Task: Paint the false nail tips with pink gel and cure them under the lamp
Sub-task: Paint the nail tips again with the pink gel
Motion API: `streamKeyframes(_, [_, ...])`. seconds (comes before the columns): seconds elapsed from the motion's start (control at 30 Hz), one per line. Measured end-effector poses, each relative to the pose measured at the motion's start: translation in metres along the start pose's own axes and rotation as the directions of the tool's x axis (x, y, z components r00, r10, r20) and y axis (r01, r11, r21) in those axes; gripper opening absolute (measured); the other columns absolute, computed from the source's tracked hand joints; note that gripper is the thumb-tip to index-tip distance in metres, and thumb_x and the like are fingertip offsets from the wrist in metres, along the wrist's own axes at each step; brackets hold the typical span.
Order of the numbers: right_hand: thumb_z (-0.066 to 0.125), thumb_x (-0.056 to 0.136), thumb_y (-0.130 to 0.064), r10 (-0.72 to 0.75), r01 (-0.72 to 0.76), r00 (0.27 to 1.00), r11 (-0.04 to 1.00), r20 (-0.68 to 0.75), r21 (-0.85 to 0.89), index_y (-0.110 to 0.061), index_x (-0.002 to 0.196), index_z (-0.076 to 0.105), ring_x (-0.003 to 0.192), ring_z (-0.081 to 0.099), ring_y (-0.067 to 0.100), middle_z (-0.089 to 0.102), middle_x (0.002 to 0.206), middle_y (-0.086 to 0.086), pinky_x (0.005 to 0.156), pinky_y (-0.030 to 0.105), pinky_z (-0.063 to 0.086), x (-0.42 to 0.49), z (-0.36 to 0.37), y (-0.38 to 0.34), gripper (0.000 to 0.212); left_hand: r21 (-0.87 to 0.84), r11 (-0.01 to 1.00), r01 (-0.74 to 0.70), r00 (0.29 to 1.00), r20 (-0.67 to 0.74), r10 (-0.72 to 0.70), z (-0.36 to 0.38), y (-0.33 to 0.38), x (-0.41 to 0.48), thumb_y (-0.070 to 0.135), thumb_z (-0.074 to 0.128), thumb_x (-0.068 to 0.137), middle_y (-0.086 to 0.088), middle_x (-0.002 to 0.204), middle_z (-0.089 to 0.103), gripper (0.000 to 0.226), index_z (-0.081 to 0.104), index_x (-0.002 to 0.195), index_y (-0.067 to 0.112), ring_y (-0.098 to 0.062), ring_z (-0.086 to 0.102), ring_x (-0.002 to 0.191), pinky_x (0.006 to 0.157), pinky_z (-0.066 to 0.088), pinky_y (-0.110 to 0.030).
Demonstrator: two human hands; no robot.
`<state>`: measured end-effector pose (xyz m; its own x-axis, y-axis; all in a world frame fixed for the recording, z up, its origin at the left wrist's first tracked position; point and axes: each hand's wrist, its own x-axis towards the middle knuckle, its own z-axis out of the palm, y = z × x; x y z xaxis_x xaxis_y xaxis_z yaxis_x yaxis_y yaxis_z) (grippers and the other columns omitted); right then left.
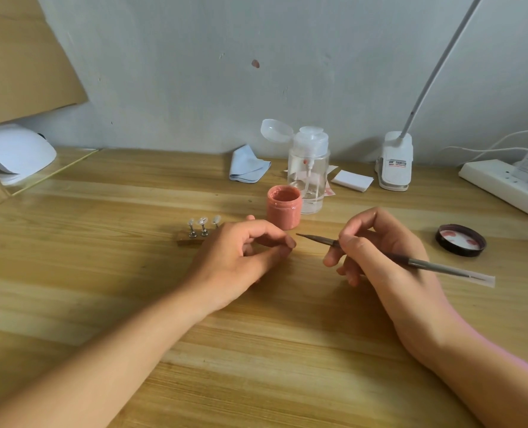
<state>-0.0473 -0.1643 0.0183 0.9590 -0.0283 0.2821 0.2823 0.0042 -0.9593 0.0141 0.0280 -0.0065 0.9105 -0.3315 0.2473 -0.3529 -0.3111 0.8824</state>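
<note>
Beside the open, pink-smeared jar, right hand is pinching a brush; left hand is curling, its grip hidden.

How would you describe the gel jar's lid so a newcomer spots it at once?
Take the right side of the wooden table, nearer the person than the white power strip. Just beyond the right hand, which holds the brush, a round black lid lies upturned. It is the only dark item there, and its white liner is smeared with pink.
</note>
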Motion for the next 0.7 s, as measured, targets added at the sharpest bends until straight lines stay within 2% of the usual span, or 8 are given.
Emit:
streamKeyframes(0.03, [0.052, 0.093, 0.004, 0.009, -0.009, 1.000, 1.000, 0.006, -0.004, -0.006, 0.085, 0.053, 0.054, 0.050, 0.006, 0.069, 0.068, 0.008, 0.052, 0.018, 0.042, 0.0005, 0.0003, 0.0001, 0.012, 0.016, 1.000, -0.012, 1.000, -0.001, 0.012, 0.0005, -0.0015, 0.0006, 0.023, 0.073, 0.088, -0.001, 0.071, 0.069, 0.015, 0.074, 0.089, 0.038, -0.022, 0.039, 0.058, 0.060, 0.035, -0.029])
streamKeyframes(0.1, [0.053, 0.093, 0.003, 0.025, -0.024, 1.000, 1.000, 0.015, -0.011, -0.007, 0.084, 0.053, 0.054, 0.051, 0.005, 0.069, 0.069, 0.009, 0.054, 0.019, 0.043, 0.0010, 0.0008, 0.0001, 0.013, 0.036, 0.999, -0.030, 0.999, -0.011, 0.030, 0.0011, -0.0035, 0.0005, 0.021, 0.074, 0.088, 0.011, 0.053, 0.056, 0.018, 0.075, 0.090, 0.039, -0.017, 0.031, 0.050, 0.073, 0.042, -0.029])
streamKeyframes(0.17, [0.054, 0.093, 0.002, 0.033, -0.033, 0.999, 0.999, 0.013, -0.010, -0.007, 0.084, 0.053, 0.053, 0.051, 0.005, 0.069, 0.069, 0.009, 0.054, 0.020, 0.043, 0.0013, 0.0011, 0.0002, 0.013, 0.051, 0.998, -0.035, 0.999, -0.019, 0.036, 0.0008, -0.0041, -0.0004, 0.021, 0.074, 0.088, 0.018, 0.046, 0.045, 0.018, 0.075, 0.090, 0.039, -0.011, 0.027, 0.046, 0.089, 0.045, -0.034])
streamKeyframes(0.27, [0.055, 0.092, 0.000, 0.044, -0.044, 0.999, 0.999, 0.020, -0.026, -0.008, 0.084, 0.053, 0.053, 0.049, 0.005, 0.070, 0.070, 0.009, 0.056, 0.022, 0.044, 0.0013, 0.0011, 0.0002, 0.011, 0.069, 0.996, -0.056, 0.998, -0.020, 0.057, 0.0004, -0.0037, -0.0007, 0.022, 0.074, 0.087, 0.013, 0.047, 0.041, 0.018, 0.075, 0.090, 0.040, -0.009, 0.024, 0.044, 0.097, 0.037, -0.022])
streamKeyframes(0.3, [0.055, 0.092, 0.000, 0.046, -0.046, 0.999, 0.998, 0.025, -0.034, -0.008, 0.084, 0.053, 0.053, 0.049, 0.005, 0.070, 0.070, 0.009, 0.056, 0.022, 0.044, 0.0011, 0.0011, 0.0001, 0.011, 0.075, 0.995, -0.062, 0.998, -0.023, 0.064, 0.0005, -0.0032, -0.0005, 0.020, 0.074, 0.087, 0.012, 0.046, 0.039, 0.020, 0.076, 0.090, 0.040, -0.010, 0.024, 0.044, 0.104, 0.034, -0.018])
streamKeyframes(0.37, [0.055, 0.092, 0.000, 0.041, -0.040, 0.999, 0.998, 0.022, -0.041, -0.008, 0.084, 0.054, 0.053, 0.049, 0.005, 0.070, 0.070, 0.008, 0.057, 0.023, 0.044, 0.0011, 0.0008, 0.0002, 0.012, 0.088, 0.994, -0.066, 0.997, -0.036, 0.070, 0.0008, -0.0019, -0.0001, 0.015, 0.074, 0.087, 0.012, 0.045, 0.035, 0.024, 0.076, 0.088, 0.039, -0.010, 0.021, 0.043, 0.114, 0.020, -0.010])
streamKeyframes(0.57, [0.055, 0.091, 0.002, 0.018, -0.016, 0.999, 0.999, 0.035, -0.039, -0.007, 0.083, 0.053, 0.054, 0.048, 0.007, 0.069, 0.070, 0.008, 0.057, 0.024, 0.042, 0.0001, 0.0009, -0.0004, 0.012, 0.114, 0.991, -0.070, 0.996, -0.051, 0.076, 0.0001, -0.0003, 0.0004, 0.013, 0.073, 0.088, 0.004, 0.048, 0.037, 0.027, 0.076, 0.088, 0.040, -0.009, 0.019, 0.043, 0.115, 0.012, -0.007])
streamKeyframes(0.7, [0.054, 0.091, 0.003, 0.011, -0.009, 0.999, 0.998, 0.038, -0.058, -0.006, 0.083, 0.053, 0.055, 0.048, 0.007, 0.068, 0.070, 0.008, 0.057, 0.026, 0.042, -0.0004, 0.0004, -0.0006, 0.013, 0.116, 0.990, -0.082, 0.995, -0.048, 0.088, 0.0000, -0.0006, 0.0009, 0.014, 0.072, 0.088, 0.007, 0.044, 0.040, 0.027, 0.076, 0.088, 0.041, -0.009, 0.020, 0.041, 0.115, 0.011, -0.006])
